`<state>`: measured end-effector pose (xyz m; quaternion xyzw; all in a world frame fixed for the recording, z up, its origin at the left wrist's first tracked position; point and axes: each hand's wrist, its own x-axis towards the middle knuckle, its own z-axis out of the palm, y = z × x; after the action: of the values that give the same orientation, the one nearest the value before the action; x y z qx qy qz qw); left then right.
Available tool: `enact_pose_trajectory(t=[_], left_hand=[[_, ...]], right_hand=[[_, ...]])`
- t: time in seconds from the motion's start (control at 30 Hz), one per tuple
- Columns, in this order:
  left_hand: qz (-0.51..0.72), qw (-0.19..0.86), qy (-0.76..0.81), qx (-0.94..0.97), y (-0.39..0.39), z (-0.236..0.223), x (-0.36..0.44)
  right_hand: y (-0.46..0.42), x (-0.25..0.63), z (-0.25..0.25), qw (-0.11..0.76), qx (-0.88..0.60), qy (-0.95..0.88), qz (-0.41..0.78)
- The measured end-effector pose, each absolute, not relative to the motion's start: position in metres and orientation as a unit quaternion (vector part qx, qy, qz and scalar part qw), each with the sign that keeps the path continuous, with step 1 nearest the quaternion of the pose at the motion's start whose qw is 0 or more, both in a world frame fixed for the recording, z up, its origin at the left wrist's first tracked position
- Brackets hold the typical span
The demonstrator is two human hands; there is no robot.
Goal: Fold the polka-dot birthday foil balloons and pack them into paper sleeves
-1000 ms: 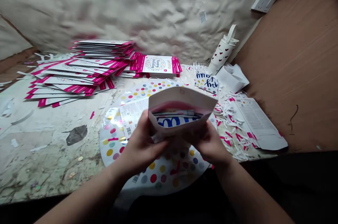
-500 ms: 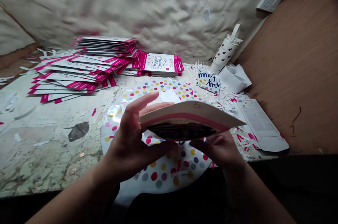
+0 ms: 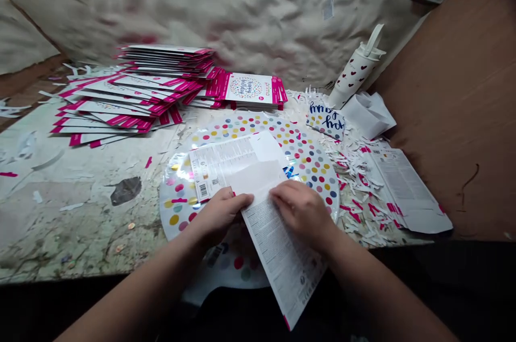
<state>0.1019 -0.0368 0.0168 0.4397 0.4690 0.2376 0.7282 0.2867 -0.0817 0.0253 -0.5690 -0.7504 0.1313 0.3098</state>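
Observation:
A white card envelope with fine grey print and pink corners is tilted in front of me, its blank flap at the far end. My left hand grips its left edge, thumb on top beside the flap fold. The closed fingers of my right hand press on the envelope near the right end of that fold. Beneath lies a round foil balloon with coloured dots, flat on the table. Another printed card envelope rests on the balloon, partly covered by the held one.
Stacked pink-edged envelopes stand at the back left, with a smaller pile beside them. At right are a heart-patterned bottle, a folded dotted balloon, paper scraps and a flattened envelope near the brown side panel.
The envelope was held with its mouth open towards me. It has since been turned and lowered, printed side up, and my right hand has moved onto the flap fold.

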Motion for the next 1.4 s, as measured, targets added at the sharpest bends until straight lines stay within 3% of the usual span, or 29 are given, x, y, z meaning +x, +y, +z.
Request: enact_pose_trajectory(t=[0.4,0.53,0.63,0.73,0.83,1.03,1.1,1.2,1.3,1.4], left_hand=[[0.259,0.696,0.434,0.510,-0.044,0.036,0.112],[0.218,0.686,0.452,0.527,-0.045,0.032,0.111],[0.194,0.683,0.453,0.539,-0.044,0.033,0.111],[0.187,0.673,0.455,0.553,-0.045,0.038,0.114],[0.191,0.668,0.459,0.554,-0.046,0.042,0.115],[0.224,0.685,0.459,0.520,-0.041,0.035,0.099],[0.247,0.673,0.466,0.518,-0.039,0.033,0.097],[0.252,0.658,0.468,0.534,-0.041,0.038,0.105],[0.243,0.641,0.455,0.569,-0.048,0.049,0.117],[0.237,0.625,0.445,0.596,-0.052,0.055,0.117]], right_hand=[[-0.077,0.263,0.036,0.252,-0.567,-0.784,0.025],[-0.078,0.270,0.037,0.266,-0.572,-0.774,0.053],[-0.082,0.268,0.042,0.210,-0.569,-0.794,0.043],[-0.086,0.255,0.048,0.128,-0.558,-0.818,-0.053],[-0.081,0.254,0.050,0.099,-0.553,-0.818,-0.121],[-0.074,0.343,0.055,0.013,-0.812,-0.575,-0.098],[-0.086,0.354,0.061,0.049,-0.828,-0.557,-0.041],[-0.104,0.323,0.069,0.196,-0.709,-0.675,0.064],[-0.097,0.287,0.067,0.316,-0.678,-0.663,0.038],[-0.074,0.301,0.060,0.334,-0.691,-0.641,0.011]])
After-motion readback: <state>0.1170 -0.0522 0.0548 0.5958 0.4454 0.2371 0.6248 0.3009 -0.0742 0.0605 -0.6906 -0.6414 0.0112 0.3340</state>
